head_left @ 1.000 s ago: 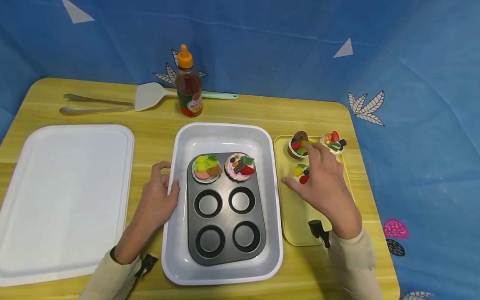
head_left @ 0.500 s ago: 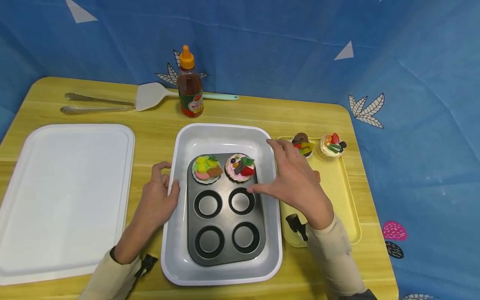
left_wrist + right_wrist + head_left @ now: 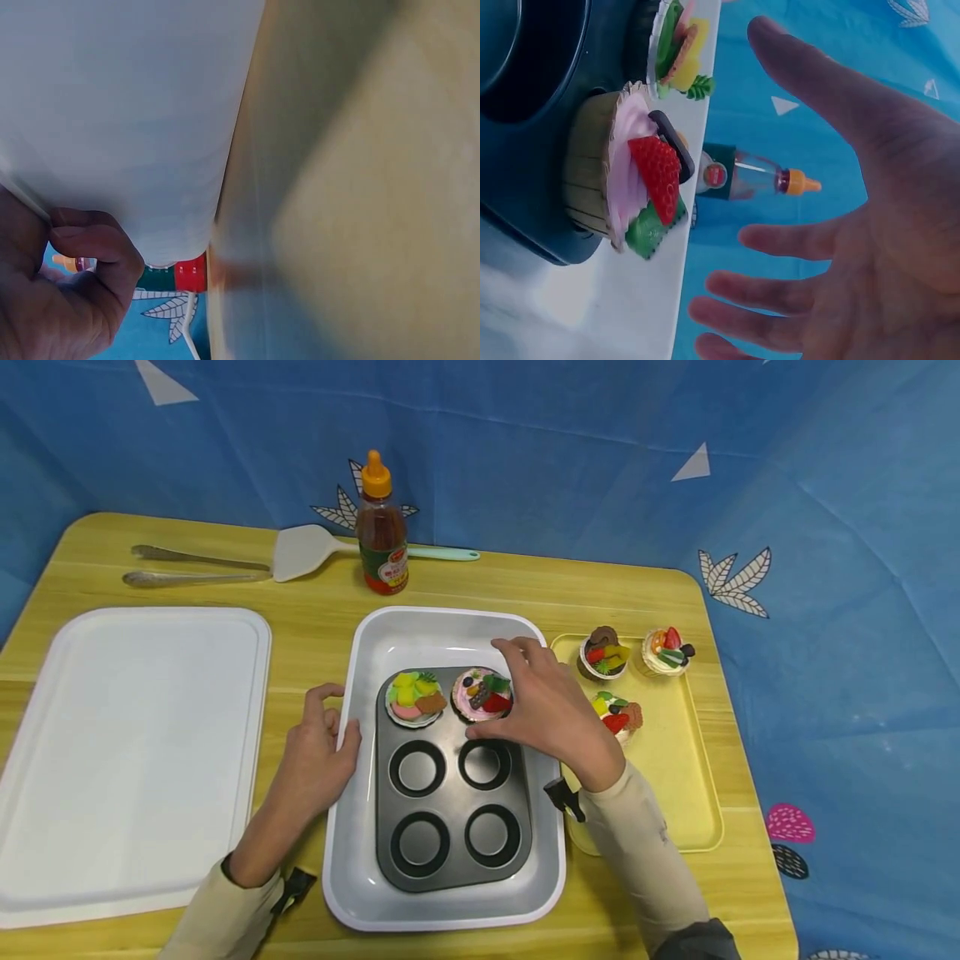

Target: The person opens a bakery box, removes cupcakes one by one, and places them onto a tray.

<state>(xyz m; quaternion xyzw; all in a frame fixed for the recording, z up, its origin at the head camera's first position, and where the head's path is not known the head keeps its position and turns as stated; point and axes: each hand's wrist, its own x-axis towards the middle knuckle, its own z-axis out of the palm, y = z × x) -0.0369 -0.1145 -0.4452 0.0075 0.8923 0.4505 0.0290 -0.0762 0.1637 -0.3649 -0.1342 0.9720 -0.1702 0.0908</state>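
My left hand [image 3: 318,756] grips the left rim of a deep white tray [image 3: 442,910]; in the left wrist view its curled fingers [image 3: 97,240] lie against the outer wall. Inside the tray sits a dark muffin pan [image 3: 454,802]. A cupcake with yellow and green toppings [image 3: 414,697] fills its far left cup, a pink-cream cupcake [image 3: 474,693] its far right one. My right hand [image 3: 551,710] hovers over the pink one, thumb and fingers spread around it. In the right wrist view, a gap shows between the fingers and the pink cupcake [image 3: 630,172].
At right, a yellow tray [image 3: 667,785] bears a chocolate cupcake [image 3: 602,653], a fruit cupcake [image 3: 665,652] and a strawberry one [image 3: 618,718]. A white board [image 3: 135,752] lies left. Behind stand a sauce bottle [image 3: 382,539], a spatula [image 3: 303,552] and metal handles [image 3: 195,578].
My right hand has moved left from above the yellow tray to over the pink-cream cupcake, uncovering the cupcakes at right. The left hand stays at the white tray's rim.
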